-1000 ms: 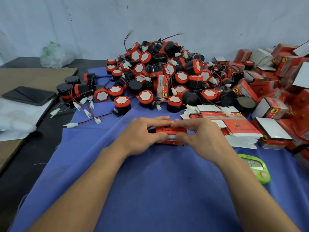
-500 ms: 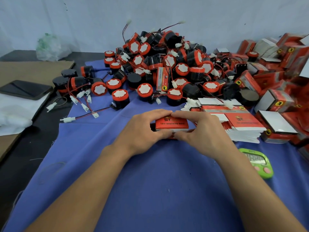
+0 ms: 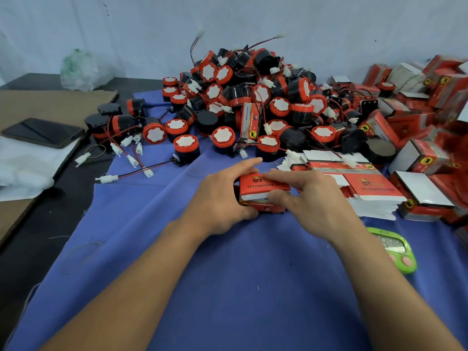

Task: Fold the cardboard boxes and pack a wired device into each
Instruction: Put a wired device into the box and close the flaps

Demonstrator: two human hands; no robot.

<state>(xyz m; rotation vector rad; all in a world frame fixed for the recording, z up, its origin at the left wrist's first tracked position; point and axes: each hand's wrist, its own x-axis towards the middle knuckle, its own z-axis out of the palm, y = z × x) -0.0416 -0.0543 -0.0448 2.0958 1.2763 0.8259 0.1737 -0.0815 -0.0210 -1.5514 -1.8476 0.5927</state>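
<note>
On the blue cloth (image 3: 228,287), the left hand (image 3: 220,198) and the right hand (image 3: 316,198) meet over a red cardboard box (image 3: 255,186). The box rests on the cloth with its long axis running left to right between them. The left hand grips the left end, fingers curled over the far edge and thumb at the near face. The right hand pinches the top panel between outstretched index finger and thumb, where a white strip shows, so the lid looks not quite shut. The stack of flat boxes (image 3: 374,196) lies just beside the right hand. Beyond, the pile of wired devices (image 3: 253,105) lies straight ahead, its nearest loose device (image 3: 186,148) closer to the left hand.
</note>
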